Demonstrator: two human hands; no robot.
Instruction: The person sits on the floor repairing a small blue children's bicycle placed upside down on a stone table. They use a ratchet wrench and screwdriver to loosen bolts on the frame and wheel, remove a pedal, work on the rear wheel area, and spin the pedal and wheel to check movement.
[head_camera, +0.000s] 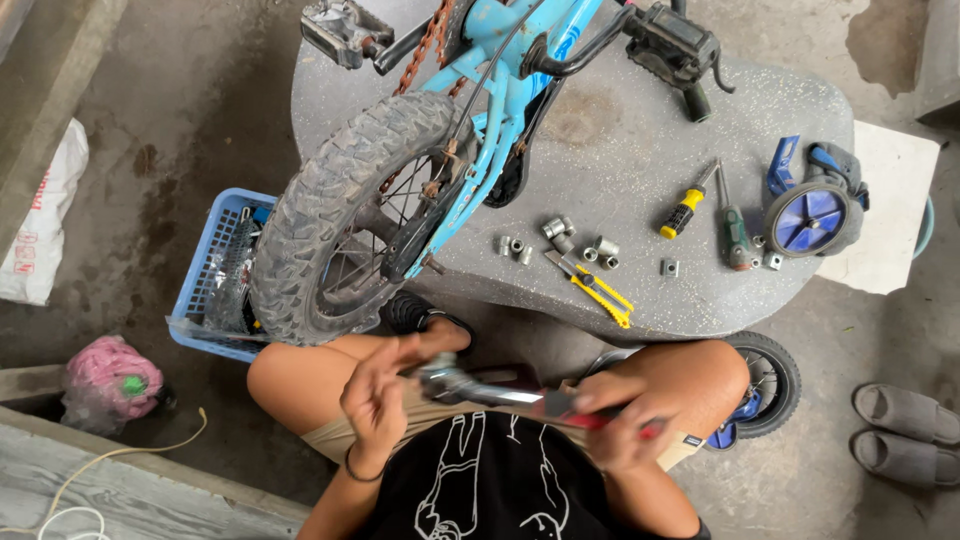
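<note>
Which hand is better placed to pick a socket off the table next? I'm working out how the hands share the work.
Probably the left hand: its fingers only touch the ratchet head, while the right hand grips the red handle. The sockets lie ahead on the table.

Our hands (385, 395) and the wrench (500, 392) blur at lower centre. The blue bicycle (500, 60) runs off the top edge; its tyre (320, 230) hides the basket (205, 290).

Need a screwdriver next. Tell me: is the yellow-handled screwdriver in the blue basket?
No, the yellow-handled screwdriver lies on the table, away from the blue basket.
</note>
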